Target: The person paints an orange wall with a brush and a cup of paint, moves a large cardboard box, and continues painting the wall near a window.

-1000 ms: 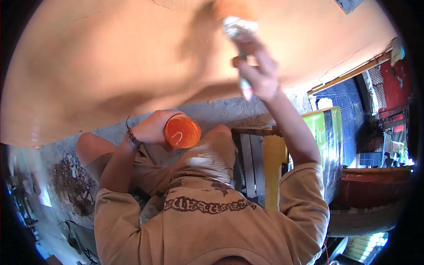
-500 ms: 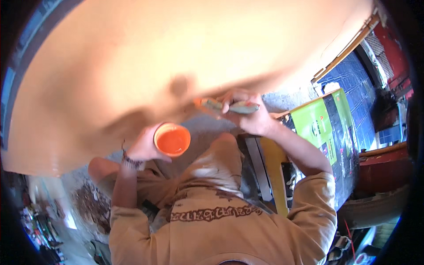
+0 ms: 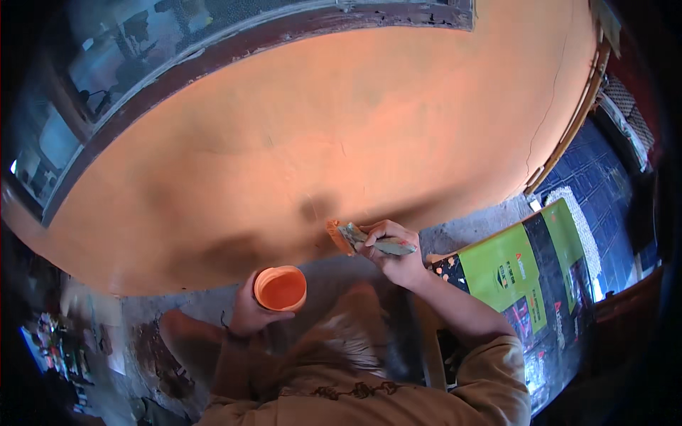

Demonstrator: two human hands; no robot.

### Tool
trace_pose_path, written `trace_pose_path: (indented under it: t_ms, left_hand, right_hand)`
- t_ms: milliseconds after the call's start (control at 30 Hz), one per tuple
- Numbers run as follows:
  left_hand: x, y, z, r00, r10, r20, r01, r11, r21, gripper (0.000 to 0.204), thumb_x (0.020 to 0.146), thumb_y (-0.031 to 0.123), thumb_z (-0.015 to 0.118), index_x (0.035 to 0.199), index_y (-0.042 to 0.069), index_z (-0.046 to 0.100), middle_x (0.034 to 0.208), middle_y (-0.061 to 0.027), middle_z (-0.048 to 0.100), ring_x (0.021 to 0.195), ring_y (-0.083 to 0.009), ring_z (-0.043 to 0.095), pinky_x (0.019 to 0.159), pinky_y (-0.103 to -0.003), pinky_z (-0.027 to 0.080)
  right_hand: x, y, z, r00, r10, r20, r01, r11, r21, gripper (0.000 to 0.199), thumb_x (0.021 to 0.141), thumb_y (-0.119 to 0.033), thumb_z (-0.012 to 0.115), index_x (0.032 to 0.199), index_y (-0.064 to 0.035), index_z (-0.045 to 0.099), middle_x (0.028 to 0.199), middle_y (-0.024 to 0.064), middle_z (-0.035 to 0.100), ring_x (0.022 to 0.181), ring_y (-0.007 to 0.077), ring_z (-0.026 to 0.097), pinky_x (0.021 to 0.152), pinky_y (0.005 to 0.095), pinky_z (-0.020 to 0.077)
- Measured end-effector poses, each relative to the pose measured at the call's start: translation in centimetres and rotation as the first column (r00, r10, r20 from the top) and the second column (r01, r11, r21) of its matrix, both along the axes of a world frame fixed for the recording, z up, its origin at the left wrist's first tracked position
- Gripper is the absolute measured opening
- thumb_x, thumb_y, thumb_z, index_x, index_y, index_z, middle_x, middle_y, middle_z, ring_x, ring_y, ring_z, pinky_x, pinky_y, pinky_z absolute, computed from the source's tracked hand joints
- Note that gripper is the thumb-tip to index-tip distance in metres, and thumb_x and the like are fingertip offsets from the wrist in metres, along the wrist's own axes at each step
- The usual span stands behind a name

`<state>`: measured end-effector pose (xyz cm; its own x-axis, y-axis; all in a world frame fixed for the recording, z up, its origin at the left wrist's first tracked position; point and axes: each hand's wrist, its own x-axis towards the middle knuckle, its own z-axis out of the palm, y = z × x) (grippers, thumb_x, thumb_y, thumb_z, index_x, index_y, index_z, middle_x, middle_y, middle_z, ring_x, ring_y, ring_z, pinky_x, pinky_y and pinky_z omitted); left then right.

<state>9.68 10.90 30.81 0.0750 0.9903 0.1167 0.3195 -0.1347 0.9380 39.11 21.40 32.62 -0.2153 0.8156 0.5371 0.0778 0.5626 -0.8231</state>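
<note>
Left hand (image 3: 249,311) curled round an orange cup (image 3: 281,276), right hand (image 3: 400,263) pinching a paintbrush (image 3: 351,235) by its handle

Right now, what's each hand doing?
Left hand: closed around an orange cup.
Right hand: closed on the handle of a paintbrush, bristles orange.

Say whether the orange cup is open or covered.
Open: the orange cup in the left hand has no lid, and its orange interior shows through the mouth.
</note>
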Motion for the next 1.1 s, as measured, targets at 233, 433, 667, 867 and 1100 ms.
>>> trace_pose_path:
  t_ms: [233,433,667,867,1100]
  left_hand:
    - [1.8,-0.8,1.6,0.996,0.071,0.049,-0.078,0.981,0.177,0.081,0.053,0.019,0.092,0.12,0.0,0.048,0.113,-0.0124,0.06,0.106,-0.0214,0.059,0.092,-0.036,0.047]
    - [2.4,-1.7,0.2,0.997,0.037,0.061,-0.047,0.984,0.171,0.082,0.054,0.019,0.092,0.121,0.0,0.048,0.114,-0.0123,0.06,0.106,-0.0211,0.058,0.094,-0.035,0.046]
    - [0.7,-0.9,-2.0,0.985,-0.132,0.115,0.118,0.986,0.116,0.085,0.054,0.019,0.091,0.124,-0.001,0.045,0.118,-0.0114,0.058,0.11,-0.0197,0.057,0.095,-0.035,0.046]
    - [-0.5,0.5,-4.5,0.977,-0.177,0.119,0.161,0.978,0.135,0.083,0.057,0.016,0.089,0.125,0.001,0.044,0.119,-0.0113,0.058,0.11,-0.019,0.056,0.096,-0.035,0.046]
    - [-0.9,3.2,-9.4,0.869,-0.386,0.31,0.336,0.919,0.204,0.08,0.056,0.019,0.091,0.122,0.002,0.049,0.116,-0.009,0.06,0.108,-0.0178,0.057,0.094,-0.035,0.046]
  right_hand:
    - [0.2,0.2,0.3,0.979,-0.144,0.143,0.118,0.978,0.174,0.016,0.07,0.007,0.066,0.08,-0.0031,0.059,0.08,0.0092,0.063,0.073,0.025,0.065,0.064,0.0326,0.0534]
    - [0.2,-0.9,0.4,0.964,-0.175,0.201,0.117,0.956,0.27,0.018,0.07,0.004,0.066,0.084,-0.0061,0.061,0.078,0.0089,0.059,0.069,0.027,0.062,0.061,0.0341,0.0529]
    - [0.5,-0.3,0.1,0.892,-0.348,0.29,0.224,0.895,0.385,0.021,0.071,0.003,0.065,0.088,-0.0085,0.063,0.079,0.0105,0.058,0.068,0.0285,0.061,0.059,0.0367,0.0516]
    - [0.4,0.3,0.2,0.839,-0.443,0.316,0.251,0.83,0.498,0.024,0.07,0.005,0.066,0.09,-0.0069,0.062,0.091,0.0119,0.063,0.077,0.0289,0.064,0.063,0.0354,0.0535]
    - [-0.2,1.1,-1.1,0.781,-0.49,0.387,0.254,0.815,0.521,0.019,0.076,0.006,0.065,0.092,-0.0032,0.058,0.093,0.0129,0.063,0.08,0.0299,0.063,0.067,0.0352,0.0522]
